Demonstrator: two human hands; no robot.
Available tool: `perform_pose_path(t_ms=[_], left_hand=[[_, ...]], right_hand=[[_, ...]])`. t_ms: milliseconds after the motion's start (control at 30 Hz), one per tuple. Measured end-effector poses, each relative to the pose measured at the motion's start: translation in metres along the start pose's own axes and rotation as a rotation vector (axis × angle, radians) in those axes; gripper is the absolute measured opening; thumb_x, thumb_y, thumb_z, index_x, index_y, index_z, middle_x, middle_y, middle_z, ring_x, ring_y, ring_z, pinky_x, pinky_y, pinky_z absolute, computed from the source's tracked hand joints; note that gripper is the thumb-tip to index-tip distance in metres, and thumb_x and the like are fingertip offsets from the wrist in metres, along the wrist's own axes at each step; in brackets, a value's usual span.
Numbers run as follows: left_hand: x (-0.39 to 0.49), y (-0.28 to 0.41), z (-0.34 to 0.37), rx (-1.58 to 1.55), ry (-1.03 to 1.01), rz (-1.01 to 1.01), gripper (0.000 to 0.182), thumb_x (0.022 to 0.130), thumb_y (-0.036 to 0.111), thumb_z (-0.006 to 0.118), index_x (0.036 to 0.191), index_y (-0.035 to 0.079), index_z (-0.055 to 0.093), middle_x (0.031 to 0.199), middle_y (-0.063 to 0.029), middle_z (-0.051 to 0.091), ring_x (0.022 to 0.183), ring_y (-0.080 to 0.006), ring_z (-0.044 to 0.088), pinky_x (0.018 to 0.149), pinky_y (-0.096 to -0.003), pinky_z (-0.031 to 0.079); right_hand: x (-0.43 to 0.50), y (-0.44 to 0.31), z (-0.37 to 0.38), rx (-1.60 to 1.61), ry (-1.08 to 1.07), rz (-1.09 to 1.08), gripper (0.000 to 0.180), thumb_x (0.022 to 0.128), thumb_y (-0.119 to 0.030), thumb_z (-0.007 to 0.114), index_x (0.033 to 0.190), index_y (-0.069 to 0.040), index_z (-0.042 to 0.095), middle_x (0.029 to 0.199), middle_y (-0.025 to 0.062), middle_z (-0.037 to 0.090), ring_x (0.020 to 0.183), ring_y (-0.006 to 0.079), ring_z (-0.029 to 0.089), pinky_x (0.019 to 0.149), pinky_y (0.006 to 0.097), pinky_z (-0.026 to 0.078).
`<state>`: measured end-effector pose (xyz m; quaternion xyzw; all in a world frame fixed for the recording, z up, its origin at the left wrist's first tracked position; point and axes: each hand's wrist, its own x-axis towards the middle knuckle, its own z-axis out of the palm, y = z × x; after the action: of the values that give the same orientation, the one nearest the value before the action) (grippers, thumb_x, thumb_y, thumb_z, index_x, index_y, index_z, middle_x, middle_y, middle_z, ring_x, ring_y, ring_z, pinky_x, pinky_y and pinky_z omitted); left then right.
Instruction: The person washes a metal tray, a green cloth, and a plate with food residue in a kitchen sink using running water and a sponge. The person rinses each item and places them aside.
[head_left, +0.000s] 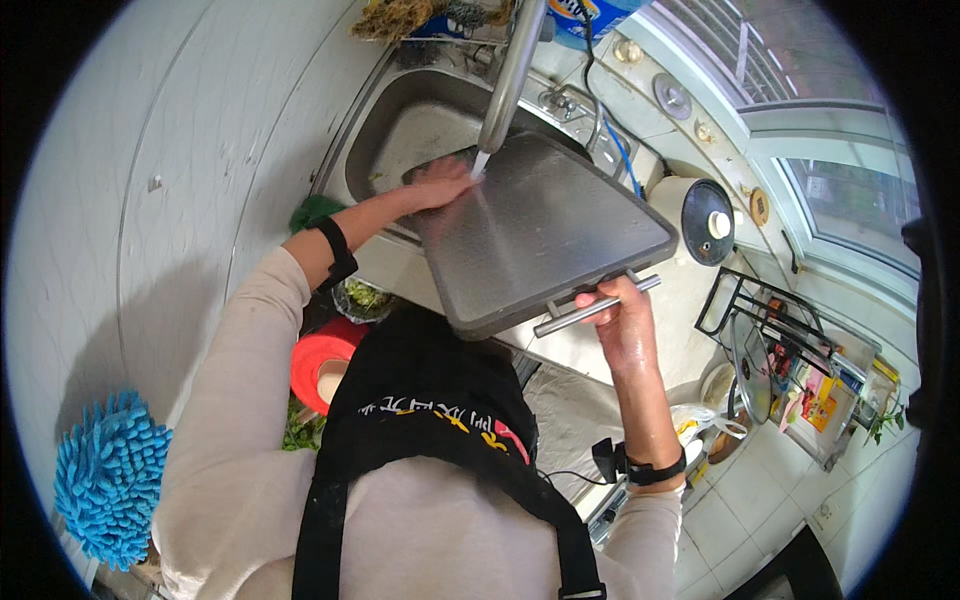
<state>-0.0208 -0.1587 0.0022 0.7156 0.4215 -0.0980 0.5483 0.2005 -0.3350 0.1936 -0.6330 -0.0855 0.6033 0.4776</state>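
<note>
A rectangular metal board (551, 217) with a raised rim lies tilted across the sink (356, 161), partly over the countertop. Its metal bar handle (559, 322) faces me, and my right hand (624, 307) is wrapped around it. Flat on the board's left side rests my left hand (442, 185), blurred, with nothing visible in its grasp. Water streams from the faucet spout (499, 124) onto the board beside my left fingers. The wet surface shines, and my right wrist looks wet.
A cream pot with a dark lid (709, 221) stands right of the sink. Further right are a black wire rack (765, 315) and a glass lid (750, 367). Near my left elbow are a bowl of greens (365, 296) and a red roll (315, 364). A blue chenille mitt (112, 480) hangs left.
</note>
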Motion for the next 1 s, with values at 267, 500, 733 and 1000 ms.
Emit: perform_pose_path(t_ms=[267, 500, 733, 1000], left_hand=[[-0.015, 0.069, 0.054, -0.037, 0.172, 0.645, 0.066, 0.093, 0.044, 0.040, 0.142, 0.004, 0.024, 0.150, -0.0179, 0.013, 0.140, -0.0314, 0.009, 0.111, -0.0465, 0.011], [0.121, -0.044, 0.017, -0.255, 0.192, 0.192, 0.069, 0.091, 0.051, 0.038, 0.141, 0.005, 0.026, 0.143, -0.0180, 0.026, 0.133, -0.0302, 0.023, 0.107, -0.0406, 0.021], [0.042, -0.134, 0.007, -0.312, 0.024, -0.130, 0.050, 0.093, 0.048, 0.041, 0.107, 0.003, 0.057, 0.099, -0.0089, 0.058, 0.088, -0.0199, 0.052, 0.080, -0.0337, 0.041], [0.009, -0.135, -0.007, -0.940, 0.036, -0.269, 0.026, 0.091, 0.034, 0.054, 0.095, 0.010, 0.064, 0.077, 0.0017, 0.056, 0.068, -0.0127, 0.048, 0.066, -0.0309, 0.040]], right_hand=[[0.005, 0.001, 0.024, -0.177, -0.179, 0.053, 0.033, 0.080, -0.012, 0.050, 0.104, 0.009, 0.044, 0.087, 0.0158, 0.057, 0.069, 0.0292, 0.066, 0.061, 0.0370, 0.055], [-0.033, -0.035, 0.014, -0.202, -0.015, 0.033, 0.031, 0.074, -0.008, 0.049, 0.098, 0.012, 0.048, 0.080, 0.0177, 0.058, 0.055, 0.0274, 0.062, 0.061, 0.0375, 0.054], [-0.027, -0.042, -0.005, -0.025, 0.059, 0.095, 0.022, 0.075, -0.011, 0.051, 0.090, 0.005, 0.051, 0.073, 0.0109, 0.060, 0.056, 0.0210, 0.063, 0.059, 0.0316, 0.054], [-0.033, -0.044, -0.028, 0.121, 0.099, 0.064, 0.006, 0.078, -0.010, 0.052, 0.080, -0.004, 0.052, 0.064, 0.0051, 0.058, 0.055, 0.0190, 0.062, 0.051, 0.0249, 0.050]])
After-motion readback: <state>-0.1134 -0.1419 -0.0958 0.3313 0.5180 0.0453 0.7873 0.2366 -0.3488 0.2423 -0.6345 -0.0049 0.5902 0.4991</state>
